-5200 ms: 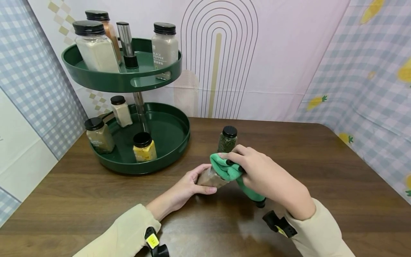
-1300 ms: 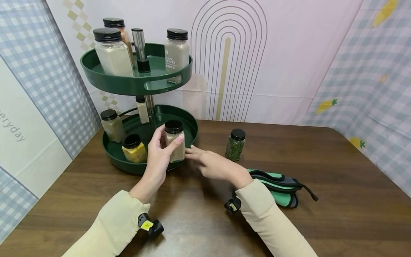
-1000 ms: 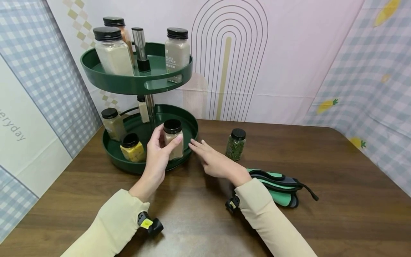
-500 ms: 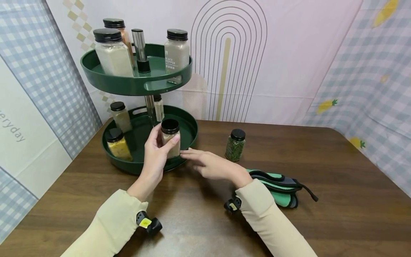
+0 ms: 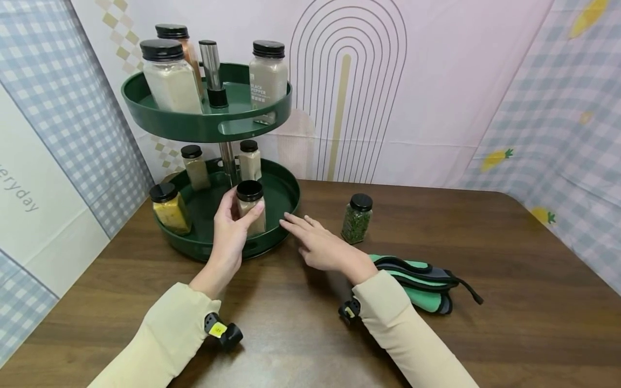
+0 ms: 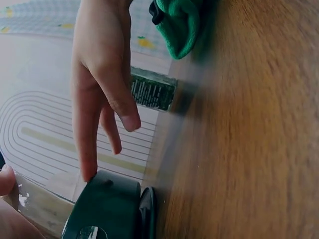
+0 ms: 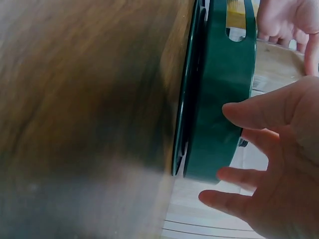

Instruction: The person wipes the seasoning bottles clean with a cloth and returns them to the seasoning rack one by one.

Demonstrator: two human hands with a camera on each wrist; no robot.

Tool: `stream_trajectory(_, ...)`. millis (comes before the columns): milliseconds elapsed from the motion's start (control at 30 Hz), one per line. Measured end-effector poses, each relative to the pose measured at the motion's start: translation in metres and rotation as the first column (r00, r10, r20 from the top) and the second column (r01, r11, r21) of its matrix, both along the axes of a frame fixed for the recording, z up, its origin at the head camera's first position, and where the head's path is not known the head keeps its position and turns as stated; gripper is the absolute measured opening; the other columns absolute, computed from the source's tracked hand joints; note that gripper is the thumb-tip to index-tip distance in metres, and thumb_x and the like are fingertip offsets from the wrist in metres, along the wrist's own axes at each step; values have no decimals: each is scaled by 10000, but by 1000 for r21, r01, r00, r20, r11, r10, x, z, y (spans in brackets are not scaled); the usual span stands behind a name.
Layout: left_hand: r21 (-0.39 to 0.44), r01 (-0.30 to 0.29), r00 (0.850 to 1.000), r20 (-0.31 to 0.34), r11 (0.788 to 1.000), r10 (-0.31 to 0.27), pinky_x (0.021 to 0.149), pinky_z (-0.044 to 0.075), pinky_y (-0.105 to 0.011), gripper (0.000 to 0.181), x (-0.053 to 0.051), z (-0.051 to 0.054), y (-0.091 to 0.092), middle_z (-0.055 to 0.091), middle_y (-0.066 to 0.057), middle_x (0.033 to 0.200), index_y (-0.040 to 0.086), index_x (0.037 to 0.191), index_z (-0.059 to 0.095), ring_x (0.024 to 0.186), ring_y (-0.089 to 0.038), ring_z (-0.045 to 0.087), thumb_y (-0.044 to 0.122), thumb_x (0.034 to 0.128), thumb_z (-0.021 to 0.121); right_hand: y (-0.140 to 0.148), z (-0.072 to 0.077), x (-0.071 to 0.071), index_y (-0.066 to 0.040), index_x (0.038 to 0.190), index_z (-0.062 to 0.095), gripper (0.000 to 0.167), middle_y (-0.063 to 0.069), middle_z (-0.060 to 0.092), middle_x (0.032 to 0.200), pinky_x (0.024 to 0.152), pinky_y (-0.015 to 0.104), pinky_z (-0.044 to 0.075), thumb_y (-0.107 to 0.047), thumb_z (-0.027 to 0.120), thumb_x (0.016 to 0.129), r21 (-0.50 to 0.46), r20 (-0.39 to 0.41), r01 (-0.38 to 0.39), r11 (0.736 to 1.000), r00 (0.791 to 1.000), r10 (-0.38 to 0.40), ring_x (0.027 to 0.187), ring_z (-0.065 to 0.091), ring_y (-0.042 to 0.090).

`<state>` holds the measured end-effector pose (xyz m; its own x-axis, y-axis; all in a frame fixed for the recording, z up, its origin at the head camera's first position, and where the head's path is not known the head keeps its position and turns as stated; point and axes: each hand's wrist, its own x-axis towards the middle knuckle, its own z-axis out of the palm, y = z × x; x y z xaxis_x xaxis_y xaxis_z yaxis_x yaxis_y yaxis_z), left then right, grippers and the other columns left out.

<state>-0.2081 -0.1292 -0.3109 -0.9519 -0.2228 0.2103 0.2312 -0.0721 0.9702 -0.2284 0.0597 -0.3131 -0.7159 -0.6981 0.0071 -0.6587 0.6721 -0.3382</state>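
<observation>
My left hand [image 5: 229, 237] grips a small spice jar [image 5: 251, 211] of beige powder with a black lid, over the front right of the lower green tray [image 5: 283, 210]. Whether its base touches the tray floor is hidden. My right hand [image 5: 322, 245] has its fingers straight and spread at the right side of the tray. In the left wrist view a fingertip [image 6: 88, 172] meets the tray's rim. Inside the lower tier stand a yellow-filled jar [image 5: 172, 213] at left, an olive-brown jar [image 5: 198, 173] behind it, and a pale jar [image 5: 250, 166] beside the post.
Above, the upper green tray [image 5: 194, 125] bears a white-powder jar [image 5: 174, 89], an orange jar [image 5: 194, 62] and a black pepper jar [image 5: 267, 83]. On the wooden table [image 5: 291, 328], a green-herb jar [image 5: 356, 221] stands near a green cloth bundle [image 5: 419, 283] with black edging.
Earlier my hands wiped a jar with the green cloth, which now lies on the table. Over the last second the lower tray has turned, carrying its jars clockwise; my left hand has shifted slightly left.
</observation>
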Motion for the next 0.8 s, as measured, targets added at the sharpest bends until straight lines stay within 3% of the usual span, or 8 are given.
stream_trajectory(167,-40,-9,999,45,999,11,1010,365,-347,510,-2,0,-3,429,-70,1319,82,1378,338,1184,-164,419,93,921,565,-3,3,3,-158,1469,269,598,33,178,1553,1100,477,260,-30,488,928,10,-18,3,1000,1000,-3,1381,232,355)
stream_trajectory(367,-198,34,990,138,980,-6,992,337,-377,510,-3,4,-6,411,-154,1285,19,1355,308,1145,-233,401,113,924,565,-3,2,4,-164,1467,276,593,21,194,1545,1044,435,344,-28,484,927,10,-22,-2,1000,1000,2,1323,322,308)
stream_trajectory(633,-364,109,974,224,925,-26,973,341,-396,578,-5,8,-18,393,-181,1297,1,1349,290,1143,-270,384,159,896,613,-9,3,11,-193,1467,280,596,4,215,1532,933,399,425,-49,491,928,56,-30,-17,998,999,19,1289,351,263)
stream_trajectory(733,-404,190,960,266,895,-84,1039,306,-450,601,-5,14,-27,358,-202,1348,-14,1358,250,1222,-306,363,152,899,602,-12,4,13,-183,1468,276,598,9,219,1530,930,384,424,-60,500,927,73,-44,-36,997,998,39,1283,356,255)
stream_trajectory(800,-444,264,944,301,856,-136,1058,275,-497,594,-5,20,-35,336,-214,1366,-18,1358,238,1256,-335,336,150,907,586,-15,4,15,-174,1469,276,600,14,222,1527,949,380,417,-64,505,926,81,-50,-47,996,997,51,1282,358,254)
